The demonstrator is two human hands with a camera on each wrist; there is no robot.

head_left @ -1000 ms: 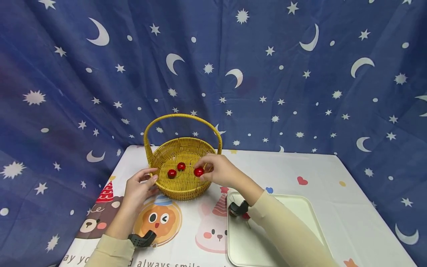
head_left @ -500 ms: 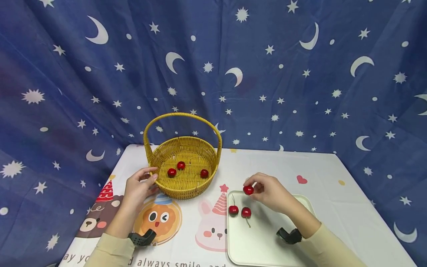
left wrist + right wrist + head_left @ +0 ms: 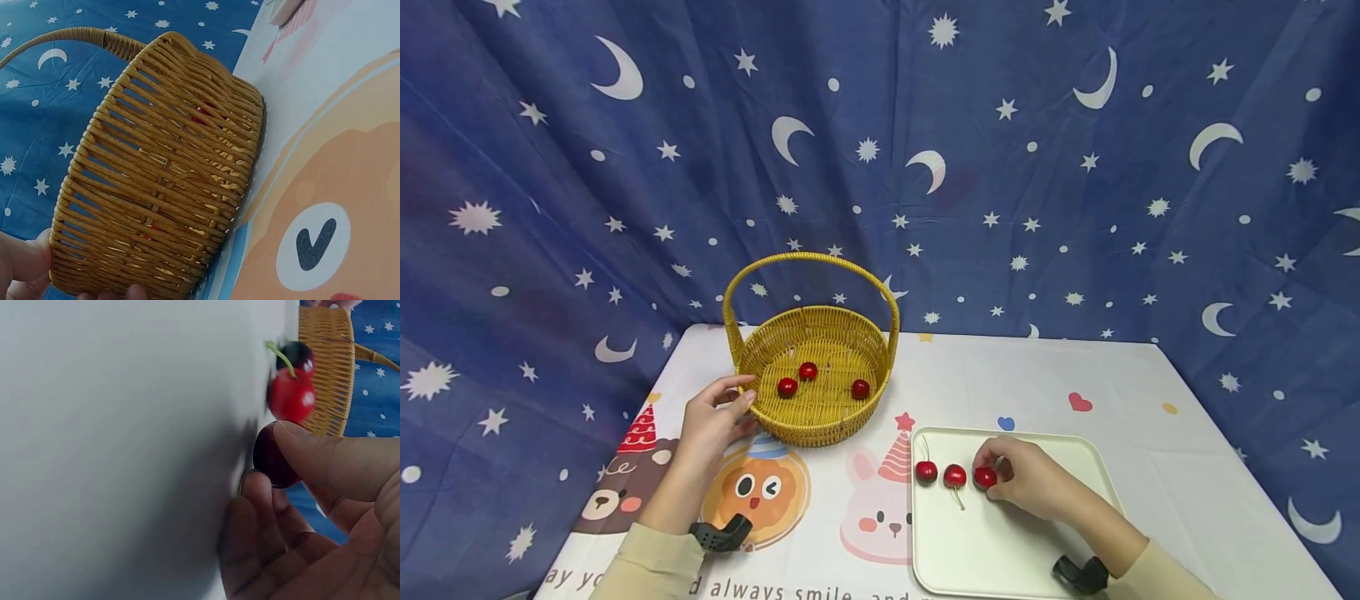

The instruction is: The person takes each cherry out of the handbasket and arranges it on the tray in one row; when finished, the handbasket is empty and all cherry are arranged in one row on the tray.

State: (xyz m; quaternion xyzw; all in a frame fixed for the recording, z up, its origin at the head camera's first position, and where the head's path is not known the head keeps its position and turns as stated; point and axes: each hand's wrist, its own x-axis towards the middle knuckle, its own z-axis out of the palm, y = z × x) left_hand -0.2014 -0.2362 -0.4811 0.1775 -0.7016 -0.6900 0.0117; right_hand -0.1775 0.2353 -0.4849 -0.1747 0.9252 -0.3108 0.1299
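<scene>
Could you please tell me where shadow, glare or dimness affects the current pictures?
Right wrist view: a soft shadow darkens the tray beside the right hand, and the stemmed cherry shows a bright highlight; left wrist view: the basket looks dim.

In the left wrist view, a yellow woven basket (image 3: 156, 164) mostly hides round red cherries (image 3: 203, 115). Its arched handle (image 3: 87, 35) is cropped.

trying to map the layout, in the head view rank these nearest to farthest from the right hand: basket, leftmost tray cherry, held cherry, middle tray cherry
1. Held cherry: pinched by the right hand
2. Middle tray cherry: just left of it
3. Leftmost tray cherry: near the left edge of the tray
4. Basket: beyond the tray, back left
</scene>
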